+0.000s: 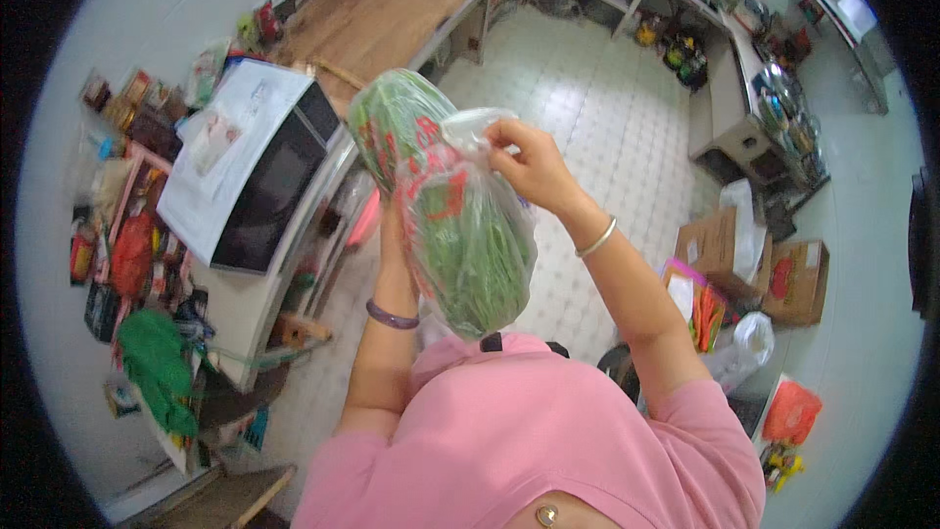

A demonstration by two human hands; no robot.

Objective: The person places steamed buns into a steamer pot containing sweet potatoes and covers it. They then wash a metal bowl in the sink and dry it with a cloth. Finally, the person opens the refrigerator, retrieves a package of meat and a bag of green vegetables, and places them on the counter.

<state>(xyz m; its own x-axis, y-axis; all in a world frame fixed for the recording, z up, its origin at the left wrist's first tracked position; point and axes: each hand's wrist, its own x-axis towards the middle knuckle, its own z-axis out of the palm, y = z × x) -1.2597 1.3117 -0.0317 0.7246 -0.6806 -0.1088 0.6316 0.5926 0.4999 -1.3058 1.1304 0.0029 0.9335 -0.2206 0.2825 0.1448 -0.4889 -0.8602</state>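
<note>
Two bulging clear plastic bags of leafy green vegetables are held up in front of my chest, both bearing red print. The upper bag (396,114) tilts to the left, and the lower bag (474,250) hangs against it, nearer my body. My right hand (532,162) pinches the gathered whitish plastic (470,129) where the bags meet. From below, my left hand (391,213) holds the bags; its fingers are hidden behind them, and only the wrist side shows.
At left, a white microwave oven (246,169) stands on a counter beside a brown wooden worktop (389,4). Cardboard boxes (793,283) and a bag of carrots (706,316) are at right. Tiled floor (580,88) lies ahead, with counters around the far side.
</note>
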